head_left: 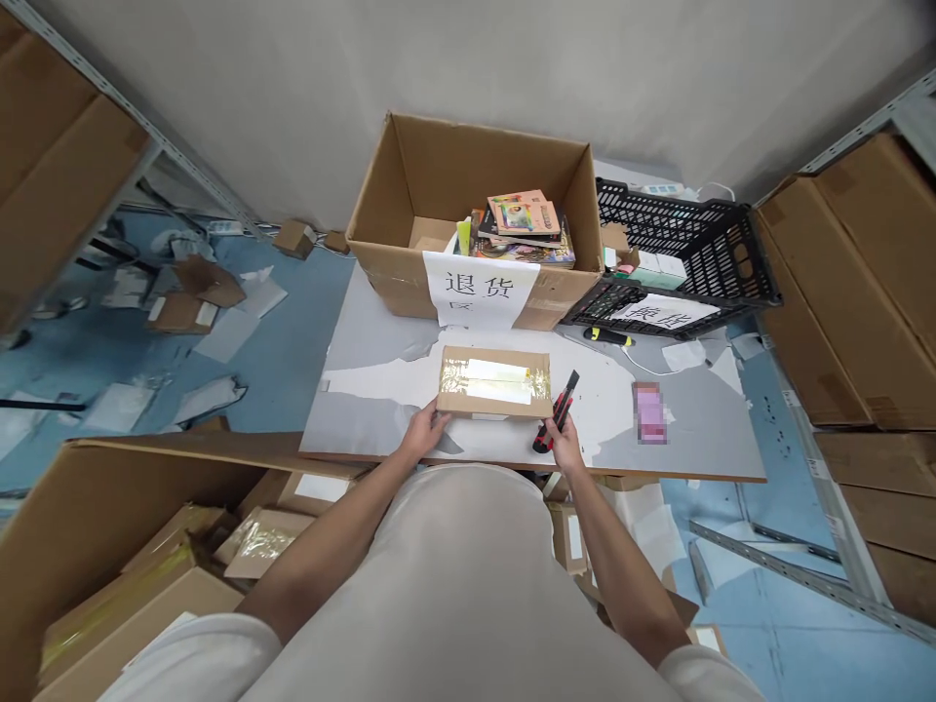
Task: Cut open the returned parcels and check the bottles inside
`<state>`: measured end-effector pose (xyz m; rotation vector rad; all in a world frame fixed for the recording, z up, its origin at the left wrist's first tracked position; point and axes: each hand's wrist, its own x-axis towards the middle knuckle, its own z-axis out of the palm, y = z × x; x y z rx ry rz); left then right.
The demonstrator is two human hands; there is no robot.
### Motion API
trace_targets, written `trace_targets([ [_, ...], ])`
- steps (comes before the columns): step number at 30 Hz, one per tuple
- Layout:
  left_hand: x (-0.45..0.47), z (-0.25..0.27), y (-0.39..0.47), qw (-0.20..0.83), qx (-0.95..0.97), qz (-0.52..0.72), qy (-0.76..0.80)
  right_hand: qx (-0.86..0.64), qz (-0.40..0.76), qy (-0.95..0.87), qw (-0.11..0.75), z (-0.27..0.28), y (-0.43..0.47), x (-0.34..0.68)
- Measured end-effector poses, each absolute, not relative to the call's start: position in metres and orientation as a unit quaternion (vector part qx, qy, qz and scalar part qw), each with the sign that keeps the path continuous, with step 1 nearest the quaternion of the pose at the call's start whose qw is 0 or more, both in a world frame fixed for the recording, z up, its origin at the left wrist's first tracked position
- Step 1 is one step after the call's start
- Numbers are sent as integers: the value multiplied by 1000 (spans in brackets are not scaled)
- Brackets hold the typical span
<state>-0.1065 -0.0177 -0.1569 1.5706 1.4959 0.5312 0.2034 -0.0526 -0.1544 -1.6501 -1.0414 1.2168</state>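
A small taped cardboard box [494, 404] with white labels on its top lies on the worktable [366, 429] in front of me. My left hand [424, 432] grips its near left corner, the fingers partly hidden by the box. At the near right corner, my right hand [566, 447] is closed around a red and black utility knife [562, 409]. The knife's blade end points away from me and to the right. That hand also sits against or very near the box's corner.
Behind the box stands a large open carton [395, 283] with books inside. Right of it is a black plastic crate [738, 253] holding small boxes. A yellow and black tool [608, 337] and a pink item [649, 413] lie on the table. A big carton of parcels [168, 453] stands at left.
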Motion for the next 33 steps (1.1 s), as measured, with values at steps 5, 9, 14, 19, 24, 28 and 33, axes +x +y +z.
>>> trace_targets([
  [5,-96,-124,5,341,630,183,673,-663,437,-433,426,-137,-37,218],
  [9,-92,-114,24,289,648,119,695,-677,438,-453,380,-136,-21,222],
  [14,-97,-130,26,319,635,158,686,-677,452,-439,381,-145,-19,220],
  [19,-120,-159,-4,432,593,223,642,-661,499,-381,413,-149,-48,224],
  [24,-121,-174,-38,497,611,186,588,-653,536,-297,445,-160,-85,213],
  [28,-109,-160,-41,467,600,203,617,-662,508,-324,446,-155,-86,205],
  [33,-105,-121,-18,328,624,216,675,-641,480,-381,461,-123,-53,214],
])
